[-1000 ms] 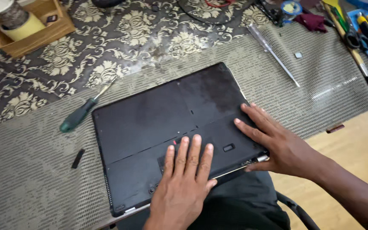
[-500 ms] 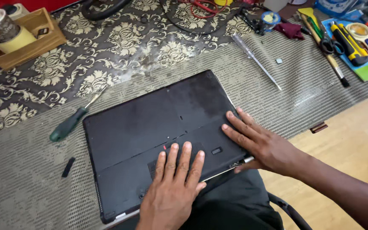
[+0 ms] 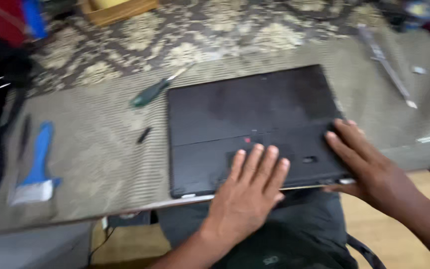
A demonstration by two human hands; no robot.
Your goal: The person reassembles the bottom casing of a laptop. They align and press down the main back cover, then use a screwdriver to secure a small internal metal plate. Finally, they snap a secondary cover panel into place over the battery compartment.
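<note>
Whole frame motion-blurred; fine detail lost. Laptop: near edge partly covered by left hand and right hand; right thumb hidden under that edge. Wooden box cut off by top edge. Red and black things at left border cut off, kind unclear. Small black piece too small to identify. Screwdriver tip smeared.

A black laptop lies shut in the middle of the frame on a grey worktop. The left hand lies flat on its near edge. The right hand holds its lower right corner. A green screwdriver lies just left of the laptop. A blue brush lies at the far left.
</note>
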